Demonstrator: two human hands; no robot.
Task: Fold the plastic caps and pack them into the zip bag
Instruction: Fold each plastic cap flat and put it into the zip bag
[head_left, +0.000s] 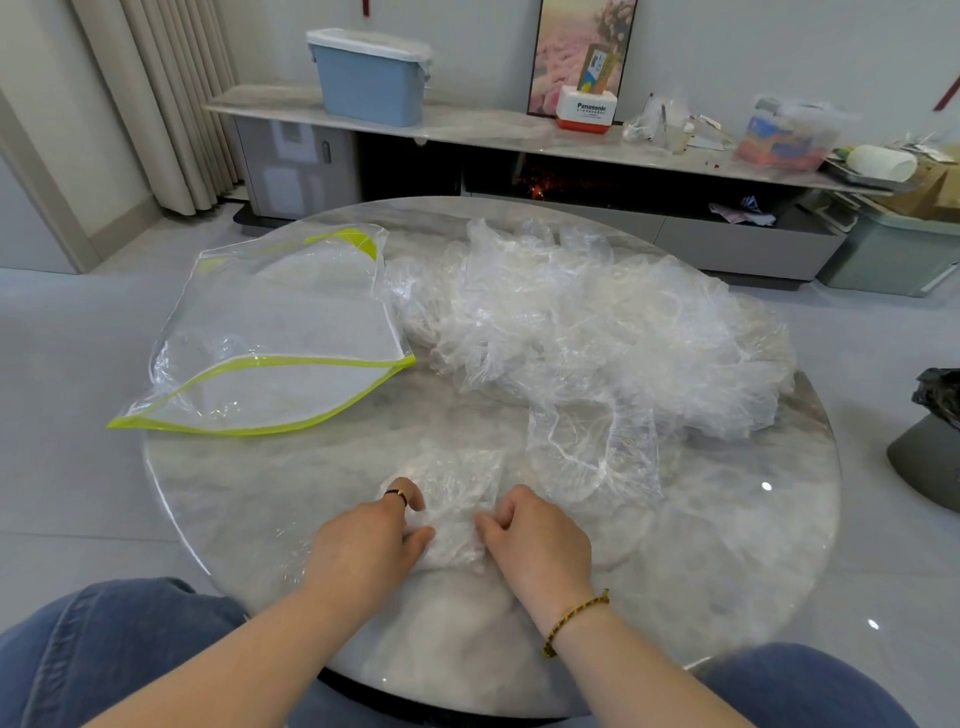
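A crumpled clear plastic cap (454, 499) lies near the front of the round marble table (727, 571). My left hand (369, 540) pinches its left side and my right hand (535, 540) pinches its right side, fingers curled into the film. Another cap (592, 452) lies spread flat just right of it. A big heap of clear caps (597, 322) fills the far right of the table. The clear zip bag (270, 332) with yellow-green trim lies at the far left, its mouth gaping toward me.
The zip bag overhangs the table's left edge. Behind the table runs a low marble shelf (467, 124) with a blue bin (369, 78) and clutter. A dark object (930, 447) stands on the floor at the right. My knees are under the near edge.
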